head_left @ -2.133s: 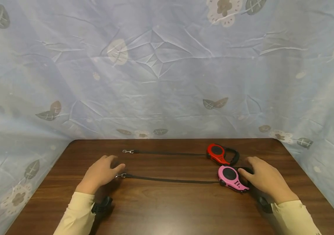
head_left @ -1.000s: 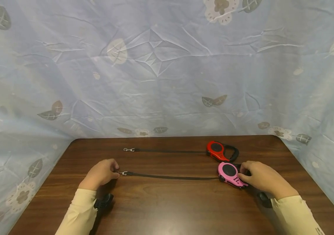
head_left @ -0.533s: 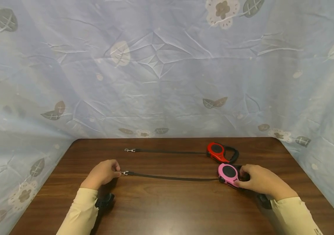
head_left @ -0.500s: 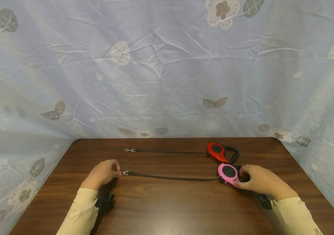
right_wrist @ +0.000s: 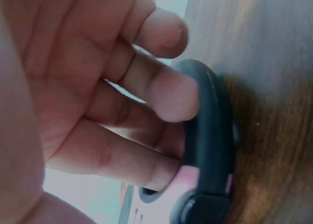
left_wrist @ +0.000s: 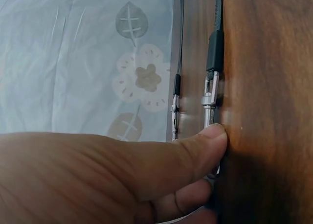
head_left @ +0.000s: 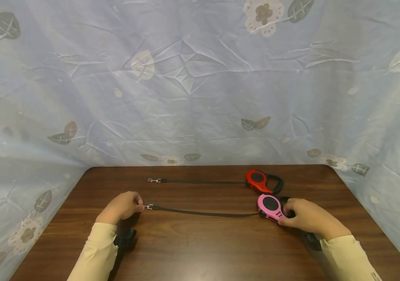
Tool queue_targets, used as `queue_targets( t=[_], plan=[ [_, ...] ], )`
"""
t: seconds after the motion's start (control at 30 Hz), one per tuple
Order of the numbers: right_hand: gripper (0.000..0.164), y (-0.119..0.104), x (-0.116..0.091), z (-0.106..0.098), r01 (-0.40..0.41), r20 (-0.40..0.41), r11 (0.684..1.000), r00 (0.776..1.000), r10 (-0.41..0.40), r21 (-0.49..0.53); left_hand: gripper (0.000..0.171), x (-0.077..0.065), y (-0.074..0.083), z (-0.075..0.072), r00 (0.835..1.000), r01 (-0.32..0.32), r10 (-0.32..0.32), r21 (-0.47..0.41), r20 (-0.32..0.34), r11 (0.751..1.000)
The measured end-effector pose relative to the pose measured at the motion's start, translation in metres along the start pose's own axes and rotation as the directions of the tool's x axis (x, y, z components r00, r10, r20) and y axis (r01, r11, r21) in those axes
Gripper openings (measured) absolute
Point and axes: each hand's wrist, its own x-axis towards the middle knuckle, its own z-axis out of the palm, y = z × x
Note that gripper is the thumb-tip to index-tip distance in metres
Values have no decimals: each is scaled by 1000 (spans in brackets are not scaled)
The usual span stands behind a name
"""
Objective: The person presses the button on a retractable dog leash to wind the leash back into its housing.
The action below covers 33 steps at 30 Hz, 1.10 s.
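A pink retractable dog leash (head_left: 269,205) lies on the wooden table, its black cord (head_left: 203,213) stretched out leftward. At the cord's far end is a silver snap clip (left_wrist: 210,99), pinched between thumb and finger of my left hand (head_left: 122,207). My right hand (head_left: 307,218) holds the pink leash where casing and handle meet. In the right wrist view its fingers curl around the black handle (right_wrist: 210,126), partly hiding it.
Just behind lies a red retractable leash (head_left: 261,183), its cord laid out to the left and ending in another silver clip (head_left: 154,180). A patterned cloth (head_left: 193,117) hangs along the table's back edge and sides. Dark wrist devices (head_left: 126,238) sit under the forearms.
Both hands have come down from hovering: the left now pinches the clip, the right grips the pink leash. The pink casing has shifted slightly left. The red leash stays in place.
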Motion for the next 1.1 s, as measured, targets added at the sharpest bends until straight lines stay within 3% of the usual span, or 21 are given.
queue_targets(
  t=[0.6,1.1],
  plan=[
    [36,-2,5,9,-10,-64,998,998,7,-56,14,-1,-2,4,1000,14,-14,-29,-4,999],
    [34,-1,4,7,-28,-16,998,1000,27,-63,13,-2,-1,4,1000,5,-5,-24,4,1000]
  ],
)
